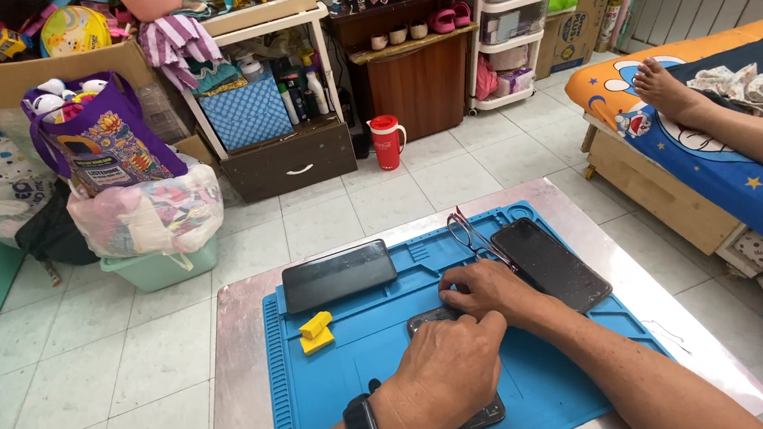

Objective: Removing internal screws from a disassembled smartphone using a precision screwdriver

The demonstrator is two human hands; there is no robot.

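On the ribbed blue silicone work mat, a glossy black slab phone lies left, then a small yellow plastic clamp. My left hand and right hand press flat, fingers closed, on the dark phone (mostly covered). Thin metal tweezers and another glossy, speckled black phone sit right.

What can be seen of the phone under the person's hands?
The dark phone lies flat on the blue work mat, mostly hidden. The left hand covers its middle and the right hand presses at its far end. Only a rounded near corner and a bit of the far edge show; its surface looks dark and glossy.
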